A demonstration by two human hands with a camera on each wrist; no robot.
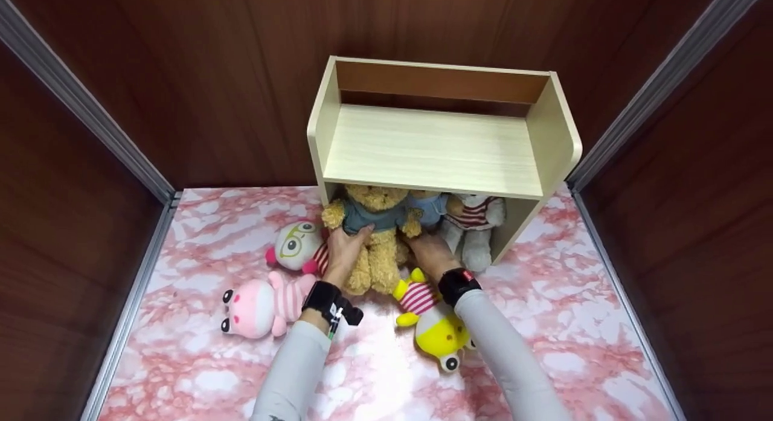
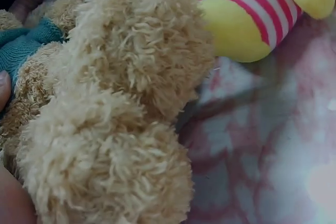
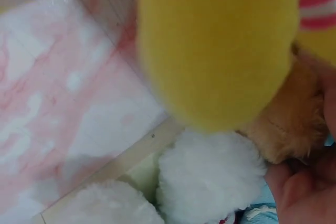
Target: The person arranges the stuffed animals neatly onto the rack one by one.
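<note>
A curly tan teddy bear (image 1: 383, 261) in a teal sweater sits at the front of the shelf's lower compartment. My left hand (image 1: 347, 249) grips its side, thumb across the belly; its furry feet (image 2: 105, 166) fill the left wrist view. Behind it sits a brown teddy bear (image 1: 430, 208) in a light blue shirt, partly hidden. My right hand (image 1: 430, 252) reaches in beside the tan bear, and in the right wrist view its fingers (image 3: 296, 190) hold the brown bear's leg (image 3: 291, 124). A white plush toy (image 1: 474, 218) in red stripes sits at the right.
A pale wooden shelf (image 1: 432, 149) stands against the back wall. Left on the pink marbled floor (image 1: 205, 372) lie a pink frog plush (image 1: 256, 306) and a plush with green glasses (image 1: 296, 246). A yellow frog plush (image 1: 438, 333) lies under my right forearm.
</note>
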